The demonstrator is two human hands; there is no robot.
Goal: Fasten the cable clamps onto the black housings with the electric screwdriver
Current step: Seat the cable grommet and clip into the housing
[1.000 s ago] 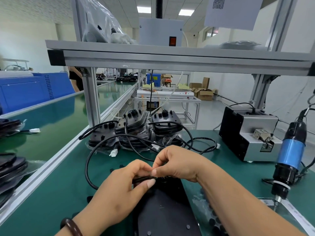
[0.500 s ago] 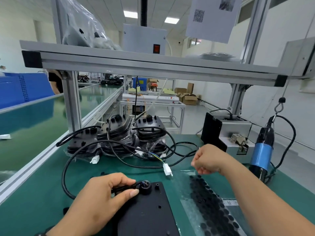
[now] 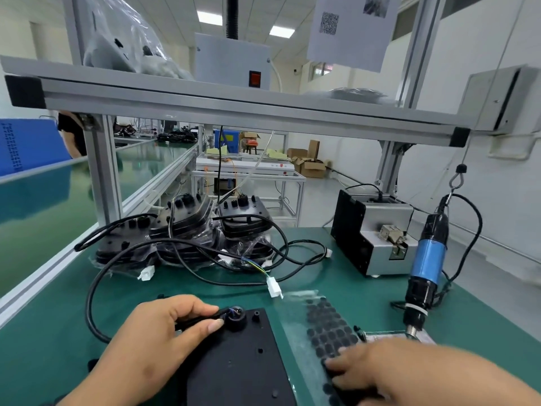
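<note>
Head view: my left hand point(image 3: 158, 347) pinches the black cable point(image 3: 93, 291) where it enters the flat black housing point(image 3: 243, 367), and my blurry right hand point(image 3: 369, 373) lies with fingers mostly straight on a clear bag of little black pieces point(image 3: 325, 320). They sit on a green table point(image 3: 58, 332) under a grey metal shelf point(image 3: 234, 104), the blue electric screwdriver point(image 3: 429, 259) hanging at the right. The housing has small holes and a round knob at its far corner.
</note>
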